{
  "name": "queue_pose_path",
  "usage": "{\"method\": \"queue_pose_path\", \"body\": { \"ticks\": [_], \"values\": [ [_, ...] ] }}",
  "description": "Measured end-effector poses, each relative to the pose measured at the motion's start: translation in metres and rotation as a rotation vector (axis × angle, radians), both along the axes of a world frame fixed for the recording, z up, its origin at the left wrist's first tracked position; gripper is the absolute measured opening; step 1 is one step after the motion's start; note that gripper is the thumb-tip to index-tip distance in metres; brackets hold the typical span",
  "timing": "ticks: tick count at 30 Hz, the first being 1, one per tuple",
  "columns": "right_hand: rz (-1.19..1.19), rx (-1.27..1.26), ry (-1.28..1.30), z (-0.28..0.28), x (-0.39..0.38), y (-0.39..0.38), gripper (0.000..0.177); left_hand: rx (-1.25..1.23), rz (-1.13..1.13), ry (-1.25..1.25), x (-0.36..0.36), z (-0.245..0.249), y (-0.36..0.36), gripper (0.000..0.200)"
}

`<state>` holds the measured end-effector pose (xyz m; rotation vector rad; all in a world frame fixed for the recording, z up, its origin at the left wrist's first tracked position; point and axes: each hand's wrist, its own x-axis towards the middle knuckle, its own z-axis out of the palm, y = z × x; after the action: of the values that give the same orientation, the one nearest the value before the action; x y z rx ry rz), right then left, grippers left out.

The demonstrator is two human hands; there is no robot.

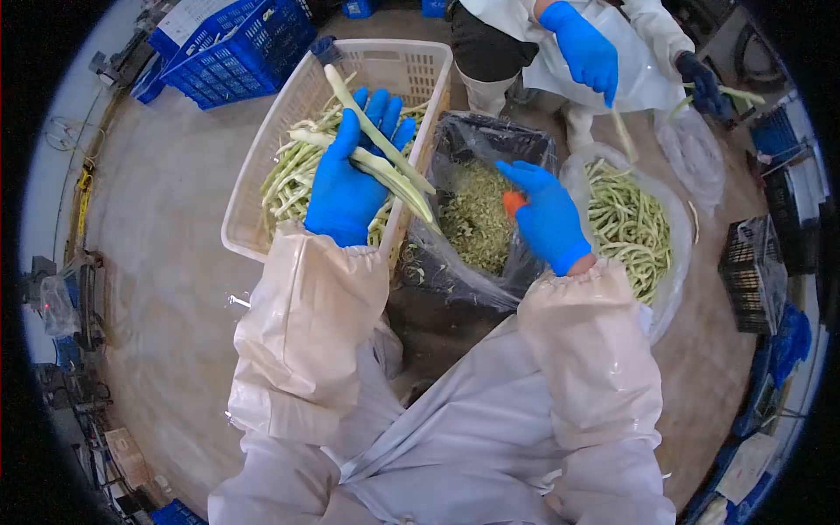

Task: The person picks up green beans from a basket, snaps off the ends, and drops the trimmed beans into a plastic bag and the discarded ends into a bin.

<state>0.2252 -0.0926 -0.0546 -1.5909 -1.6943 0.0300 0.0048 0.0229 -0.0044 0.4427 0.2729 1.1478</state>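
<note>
My left hand point(350, 175), in a blue glove, holds a few long pale green bean pods point(378, 149) above the white plastic basket point(262, 157), which has more pods in it. My right hand point(547, 214), also gloved in blue, grips a small orange tool point(513, 203) over the black bag of green trimmings point(477, 214). Right of it a clear bag of trimmed beans point(630, 227) stands open.
Across from me another person with blue gloves point(582, 48) holds a bean over the clear bag. Blue crates point(236, 48) stand at the top left, a black crate point(754, 271) at the right. Bare concrete floor lies to the left.
</note>
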Motion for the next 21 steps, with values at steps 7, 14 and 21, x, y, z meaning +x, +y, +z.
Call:
{"method": "queue_pose_path", "body": {
  "ticks": [7,14,21],
  "values": [
    [0.331,-0.418,0.740,0.026,-0.038,-0.001,0.027,-0.047,-0.013,-0.179,0.004,0.005,-0.006,0.040],
    [0.318,-0.446,0.771,0.023,-0.045,0.000,0.024,-0.077,-0.042,-0.185,0.008,0.004,-0.010,0.041],
    [0.043,-0.277,0.340,0.028,-0.027,-0.003,0.015,0.154,-0.063,0.961,0.004,-0.014,-0.007,0.027]
  ]
}}
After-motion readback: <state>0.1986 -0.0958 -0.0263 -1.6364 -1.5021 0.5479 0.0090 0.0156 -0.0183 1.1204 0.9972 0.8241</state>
